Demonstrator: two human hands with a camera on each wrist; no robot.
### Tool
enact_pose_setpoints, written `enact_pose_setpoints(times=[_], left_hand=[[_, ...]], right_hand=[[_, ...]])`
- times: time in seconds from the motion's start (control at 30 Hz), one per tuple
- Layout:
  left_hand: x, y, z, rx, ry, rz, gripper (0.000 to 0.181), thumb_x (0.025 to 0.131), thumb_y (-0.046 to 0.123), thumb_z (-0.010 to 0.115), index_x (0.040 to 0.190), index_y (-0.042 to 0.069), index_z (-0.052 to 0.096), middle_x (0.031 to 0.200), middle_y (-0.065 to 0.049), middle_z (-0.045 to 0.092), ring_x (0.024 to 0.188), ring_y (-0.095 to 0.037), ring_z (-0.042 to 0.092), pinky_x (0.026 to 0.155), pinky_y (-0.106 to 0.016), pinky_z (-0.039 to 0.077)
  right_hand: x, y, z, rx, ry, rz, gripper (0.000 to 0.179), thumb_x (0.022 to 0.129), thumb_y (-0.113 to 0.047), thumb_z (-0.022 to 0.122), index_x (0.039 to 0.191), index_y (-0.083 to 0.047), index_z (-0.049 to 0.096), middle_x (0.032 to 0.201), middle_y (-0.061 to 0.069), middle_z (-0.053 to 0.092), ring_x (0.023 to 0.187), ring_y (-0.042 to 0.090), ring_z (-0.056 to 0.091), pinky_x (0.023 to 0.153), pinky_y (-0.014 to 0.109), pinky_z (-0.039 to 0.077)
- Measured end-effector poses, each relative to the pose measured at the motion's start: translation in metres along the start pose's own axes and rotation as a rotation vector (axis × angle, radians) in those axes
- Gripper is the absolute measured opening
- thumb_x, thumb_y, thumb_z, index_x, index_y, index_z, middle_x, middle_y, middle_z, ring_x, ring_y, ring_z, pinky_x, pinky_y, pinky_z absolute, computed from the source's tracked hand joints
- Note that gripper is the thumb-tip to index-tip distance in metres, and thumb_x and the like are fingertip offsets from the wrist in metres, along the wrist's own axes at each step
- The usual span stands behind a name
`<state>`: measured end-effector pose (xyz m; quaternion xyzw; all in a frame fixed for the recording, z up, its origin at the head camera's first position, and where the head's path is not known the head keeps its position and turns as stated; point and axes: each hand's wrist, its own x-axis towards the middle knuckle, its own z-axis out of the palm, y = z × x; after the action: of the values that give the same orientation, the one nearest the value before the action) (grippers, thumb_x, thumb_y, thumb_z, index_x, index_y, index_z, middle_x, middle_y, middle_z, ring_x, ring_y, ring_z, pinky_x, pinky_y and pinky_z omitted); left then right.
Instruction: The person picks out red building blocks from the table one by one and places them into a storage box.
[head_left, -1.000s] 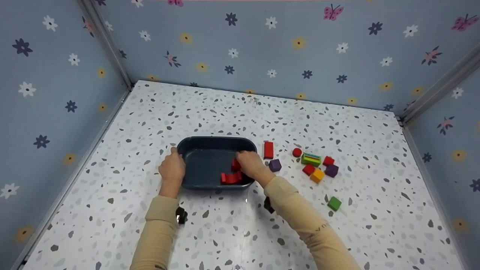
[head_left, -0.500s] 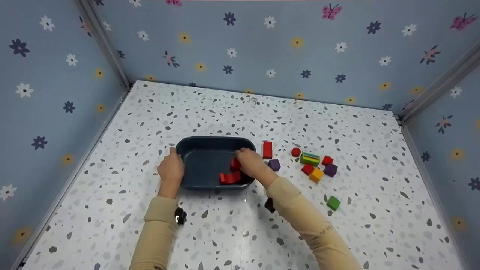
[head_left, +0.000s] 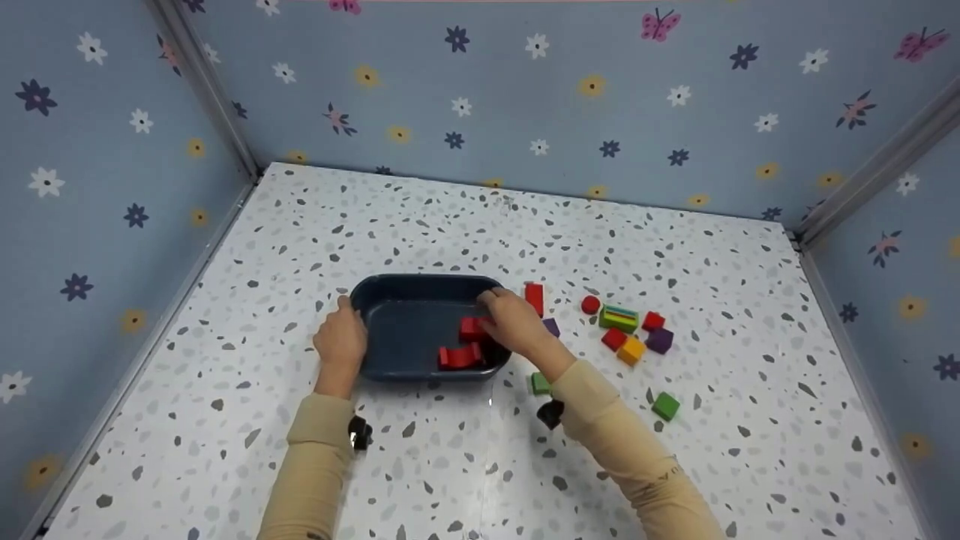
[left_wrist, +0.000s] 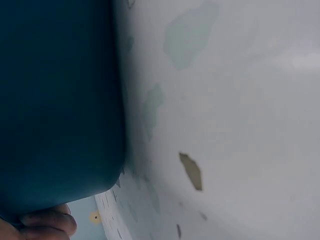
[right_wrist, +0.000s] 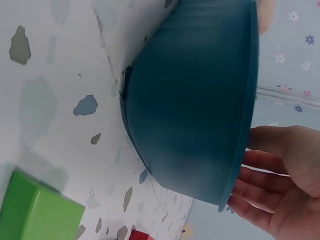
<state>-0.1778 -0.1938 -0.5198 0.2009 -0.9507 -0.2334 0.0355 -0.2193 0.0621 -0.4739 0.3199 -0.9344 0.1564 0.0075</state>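
Observation:
A dark blue plastic basin (head_left: 412,337) sits on the speckled table, with both hands at its ends. My left hand (head_left: 340,343) grips its left rim, and curled fingers (left_wrist: 50,222) show under the basin's edge in the left wrist view. At the opposite end, my right hand (head_left: 514,321) reaches over the rim with fingers fairly straight. In the right wrist view those fingers (right_wrist: 262,182) pass behind the rim, their tips hidden. Inside the basin's right side lie a red block (head_left: 472,328) and a red arch-shaped block (head_left: 459,357).
Right of the basin are a red oblong block (head_left: 534,298), a partly hidden purple block (head_left: 551,328) and a green block (head_left: 540,383). Farther right lie a striped green block (head_left: 619,318), an orange cube (head_left: 631,350), a green cube (head_left: 665,406) and several others. Flowered walls enclose the table.
The right hand has shifted right toward the rim and its fingers have loosened, showing more of the red block. A green block has come into view by the right wrist. The left hand stays put.

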Motion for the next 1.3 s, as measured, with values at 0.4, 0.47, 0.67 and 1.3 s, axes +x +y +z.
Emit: enact_pose_setpoints(times=[0.4,0.47,0.67,1.3], left_hand=[[-0.001,0.0,0.0,-0.004,0.039,0.018,0.027,0.092,0.014,0.044,0.112,-0.004,0.044,0.09,-0.03,0.059,0.078,-0.044,0.058,0.063,-0.054,0.043],[-0.001,0.0,0.0,-0.002,0.045,0.025,0.027,0.092,0.014,0.044,0.112,-0.004,0.045,0.088,-0.03,0.059,0.076,-0.044,0.058,0.062,-0.054,0.043],[-0.002,-0.001,0.0,0.002,0.054,0.033,0.024,0.092,0.014,0.044,0.108,-0.004,0.045,0.085,-0.03,0.059,0.073,-0.044,0.059,0.059,-0.053,0.043],[-0.001,0.0,0.0,-0.003,0.033,0.017,0.026,0.092,0.015,0.043,0.111,-0.004,0.044,0.089,-0.03,0.059,0.076,-0.044,0.058,0.062,-0.054,0.043]], right_hand=[[-0.006,0.02,-0.011,0.152,0.268,0.123,0.02,0.08,-0.009,0.064,0.096,0.002,0.059,0.079,0.011,0.059,0.069,0.022,0.056,0.062,0.034,0.045],[-0.006,0.024,-0.012,0.159,0.286,0.148,0.019,0.08,-0.008,0.063,0.096,0.001,0.058,0.077,0.011,0.058,0.067,0.022,0.055,0.061,0.034,0.044],[-0.006,0.035,-0.013,0.163,0.332,0.256,0.017,0.08,-0.008,0.062,0.095,0.001,0.059,0.077,0.011,0.059,0.069,0.024,0.056,0.065,0.036,0.045],[-0.001,0.059,-0.002,0.106,0.139,0.588,0.034,0.084,-0.019,0.06,0.106,0.004,0.051,0.1,0.022,0.055,0.089,0.034,0.056,0.077,0.041,0.044]])
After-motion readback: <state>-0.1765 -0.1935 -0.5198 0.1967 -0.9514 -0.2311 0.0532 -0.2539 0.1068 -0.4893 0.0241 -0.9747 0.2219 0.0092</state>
